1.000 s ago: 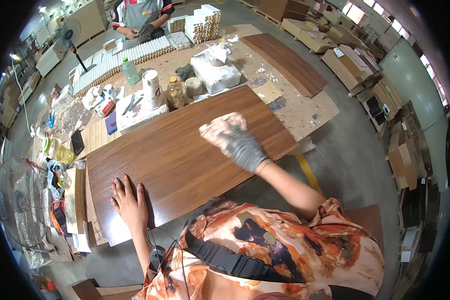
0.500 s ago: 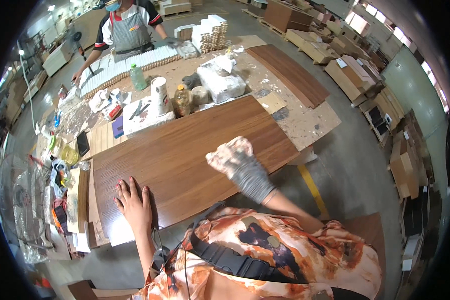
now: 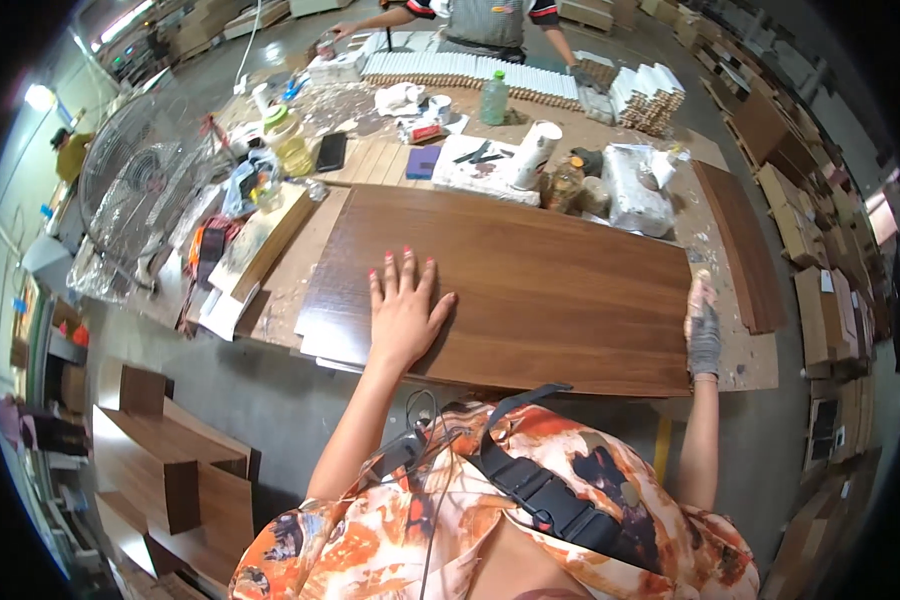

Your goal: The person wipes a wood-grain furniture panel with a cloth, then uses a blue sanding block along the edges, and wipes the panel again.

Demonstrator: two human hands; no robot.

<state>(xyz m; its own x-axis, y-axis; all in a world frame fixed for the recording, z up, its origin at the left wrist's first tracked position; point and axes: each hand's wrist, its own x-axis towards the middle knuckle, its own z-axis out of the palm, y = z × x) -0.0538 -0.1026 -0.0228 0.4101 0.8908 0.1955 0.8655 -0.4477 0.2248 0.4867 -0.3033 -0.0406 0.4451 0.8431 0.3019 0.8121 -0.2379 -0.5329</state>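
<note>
A dark brown wood-grain board (image 3: pixel 540 290) lies flat across the near side of the worktable. My left hand (image 3: pixel 402 305), bare with red nails, rests palm down on its left part, fingers spread. At the board's right end is my right hand (image 3: pixel 705 340) in a grey glove. Its fingers are closed round a crumpled pale pink rag (image 3: pixel 702 290), pressed against the short edge. Part of the rag is hidden by the hand. Under the board's left near corner, white sheets (image 3: pixel 335 347) stick out.
Behind the board stand a white cup (image 3: pixel 537 155), a wrapped white block (image 3: pixel 638 195) and a green bottle (image 3: pixel 494 98). A phone (image 3: pixel 331 152) lies farther left, near a fan (image 3: pixel 145 180). Another brown board (image 3: pixel 740 245) lies right. Across the table a co-worker (image 3: pixel 485 30) handles white-topped strips.
My right hand has moved with the rag from the board's top face to its right end. My left hand stays flat on the board. The view has swung left.
</note>
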